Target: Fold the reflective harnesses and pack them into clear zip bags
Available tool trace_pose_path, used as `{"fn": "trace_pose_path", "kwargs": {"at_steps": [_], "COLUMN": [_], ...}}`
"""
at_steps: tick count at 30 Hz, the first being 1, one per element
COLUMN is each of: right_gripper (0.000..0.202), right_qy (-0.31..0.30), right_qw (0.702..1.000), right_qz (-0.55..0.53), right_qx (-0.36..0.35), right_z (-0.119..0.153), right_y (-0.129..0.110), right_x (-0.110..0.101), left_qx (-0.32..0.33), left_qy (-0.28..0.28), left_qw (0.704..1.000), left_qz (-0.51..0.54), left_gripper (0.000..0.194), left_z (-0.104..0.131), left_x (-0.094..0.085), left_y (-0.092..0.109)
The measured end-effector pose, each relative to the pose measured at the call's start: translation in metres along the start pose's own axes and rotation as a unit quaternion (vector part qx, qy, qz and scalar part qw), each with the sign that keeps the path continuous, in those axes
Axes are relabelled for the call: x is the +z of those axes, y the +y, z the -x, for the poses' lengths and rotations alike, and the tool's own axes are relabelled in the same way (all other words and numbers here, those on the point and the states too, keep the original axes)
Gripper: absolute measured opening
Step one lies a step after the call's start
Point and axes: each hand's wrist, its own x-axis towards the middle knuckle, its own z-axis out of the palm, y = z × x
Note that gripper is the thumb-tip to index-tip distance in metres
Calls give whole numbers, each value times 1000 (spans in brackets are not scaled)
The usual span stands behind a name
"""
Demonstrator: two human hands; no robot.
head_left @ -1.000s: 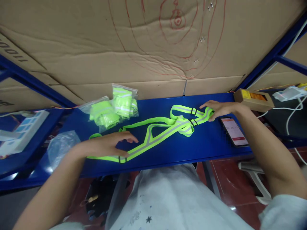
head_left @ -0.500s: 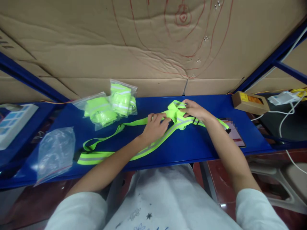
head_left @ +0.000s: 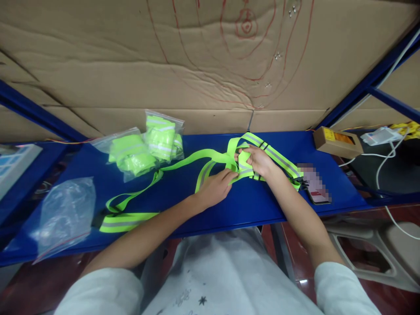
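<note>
A neon yellow-green reflective strap harness [head_left: 193,155] with grey stripes lies loosely across the blue table, one end looping out to the left. My left hand [head_left: 216,188] pinches a strap close to the middle of the tangle. Just right of it, my right hand [head_left: 257,161] is closed around a folded piece of the same strap. Black sliders sit on the straps, and a black buckle [head_left: 304,183] shows at the right end beside a phone [head_left: 317,186]. My left forearm hides part of the lower strap.
Two clear bags of folded neon straps [head_left: 131,153] lie at the back left. An empty plastic bag [head_left: 67,210] rests at the front left of the blue table [head_left: 183,218]. A small cardboard box [head_left: 337,142] stands back right, near white cables. Cardboard [head_left: 114,78] walls the back.
Both hands have shifted their hold on the harness. A striped strap that ran below my right hand now spreads behind it toward the right, showing the buckle. The view has moved slightly.
</note>
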Motion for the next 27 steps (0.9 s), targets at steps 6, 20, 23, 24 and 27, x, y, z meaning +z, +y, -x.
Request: {"fn": "trace_pose_path", "kwargs": {"at_steps": [6, 20, 23, 24, 27], "right_gripper": [17, 36, 28, 26, 29], "right_qy": [-47, -25, -13, -17, -65], "right_qw": [999, 663, 660, 677, 768], "right_qz": [22, 706, 713, 692, 566], "right_qx": [13, -248, -237, -249, -295], "right_z": [4, 41, 33, 31, 26], "right_y": [-8, 5, 11, 10, -2], "right_x": [-3, 2, -1, -3, -10], "left_qx": [63, 82, 83, 82, 81], "left_qy": [-77, -52, -48, -47, -48], "left_qw": [995, 995, 995, 995, 995], "left_qz": [-17, 20, 25, 26, 31], "left_gripper": [36, 44, 43, 44, 44], "left_z": [3, 6, 6, 6, 6], "left_x": [9, 17, 18, 17, 17], "left_y": [1, -3, -4, -4, -5]}}
